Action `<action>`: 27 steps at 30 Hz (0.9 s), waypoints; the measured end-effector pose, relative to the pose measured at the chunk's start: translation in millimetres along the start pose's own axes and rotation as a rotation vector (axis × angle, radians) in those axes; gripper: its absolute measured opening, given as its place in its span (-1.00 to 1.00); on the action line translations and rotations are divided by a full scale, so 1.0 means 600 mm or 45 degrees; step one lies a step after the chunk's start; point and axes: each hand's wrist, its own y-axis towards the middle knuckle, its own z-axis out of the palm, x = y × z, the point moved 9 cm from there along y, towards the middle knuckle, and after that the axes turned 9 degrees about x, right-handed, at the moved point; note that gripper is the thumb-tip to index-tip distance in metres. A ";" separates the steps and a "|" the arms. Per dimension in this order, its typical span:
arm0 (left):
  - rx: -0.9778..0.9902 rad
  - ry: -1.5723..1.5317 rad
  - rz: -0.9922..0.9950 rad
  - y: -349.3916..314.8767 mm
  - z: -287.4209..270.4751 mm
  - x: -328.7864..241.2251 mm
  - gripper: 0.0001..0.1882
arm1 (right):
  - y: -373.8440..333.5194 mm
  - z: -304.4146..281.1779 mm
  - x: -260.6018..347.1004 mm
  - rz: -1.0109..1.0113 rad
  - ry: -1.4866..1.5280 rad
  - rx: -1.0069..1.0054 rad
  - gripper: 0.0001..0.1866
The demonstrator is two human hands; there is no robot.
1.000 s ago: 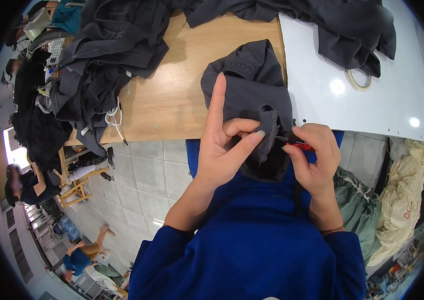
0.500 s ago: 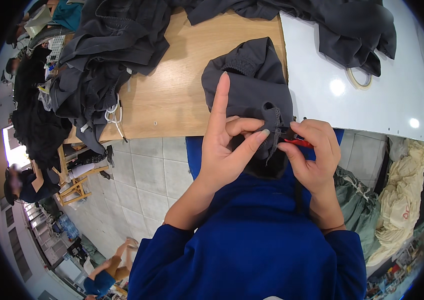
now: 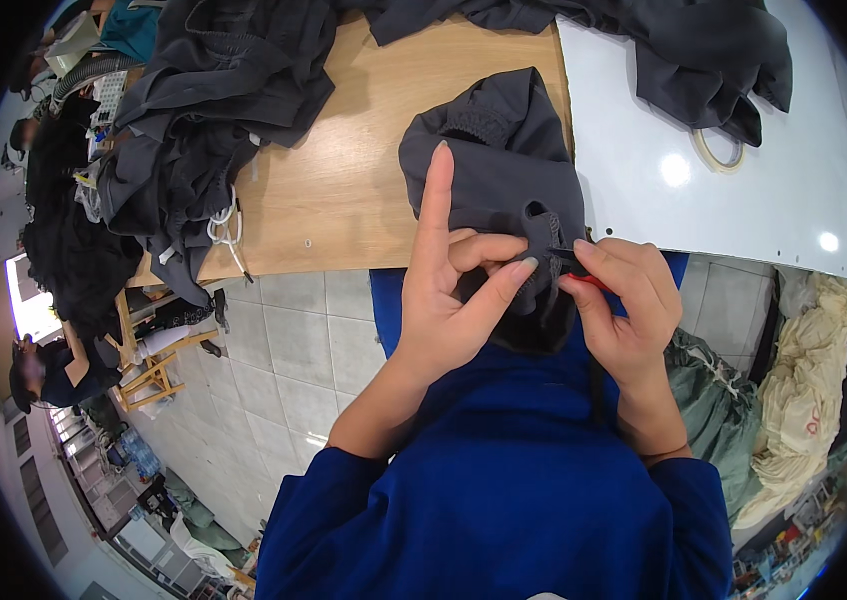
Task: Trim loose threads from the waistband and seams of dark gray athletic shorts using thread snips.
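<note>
A dark grey garment (image 3: pixel 514 175) lies over the wooden table's front edge, its gathered, elastic-looking opening towards the far side. My left hand (image 3: pixel 454 270) pinches a serged seam edge of it between thumb and bent fingers, while the index finger points straight up. Close by on the right, my right hand (image 3: pixel 629 305) grips small thread snips (image 3: pixel 592 282) with a red handle. Their dark blades point left at the seam edge. Whether the blades touch the cloth I cannot tell.
More dark grey garments (image 3: pixel 234 80) are heaped at the left, with a white cord (image 3: pixel 227 235) hanging off them. A tape roll (image 3: pixel 719 150) sits on the white tabletop (image 3: pixel 634 190) at right. Cream cloth sacks (image 3: pixel 809 370) stand on the floor. Another person (image 3: pixel 54 365) is at far left.
The snips in my right hand have turned, so the dark blades now point at the seam edge. My left hand keeps its pinch. A person at lower left has left the view.
</note>
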 end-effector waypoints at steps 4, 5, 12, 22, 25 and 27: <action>-0.022 -0.017 -0.011 -0.001 0.000 0.000 -0.05 | 0.000 0.000 0.005 -0.020 -0.044 0.001 -0.66; -0.011 -0.003 -0.010 -0.001 0.000 -0.001 -0.05 | 0.000 0.000 0.006 -0.041 -0.053 -0.007 -0.66; -0.038 -0.062 -0.020 -0.003 -0.005 0.000 -0.05 | -0.016 -0.007 -0.007 -0.018 0.119 -0.096 -0.65; -0.268 -0.385 -0.031 -0.006 -0.063 0.002 -0.18 | -0.039 0.029 -0.083 0.576 0.706 -0.016 -0.58; -0.418 -0.452 -0.055 -0.022 -0.120 0.009 -0.26 | -0.031 0.032 -0.096 0.606 0.560 0.135 -0.62; -0.152 -0.177 -0.028 -0.026 -0.128 -0.005 -0.31 | -0.026 0.042 -0.100 0.630 0.498 0.178 -0.63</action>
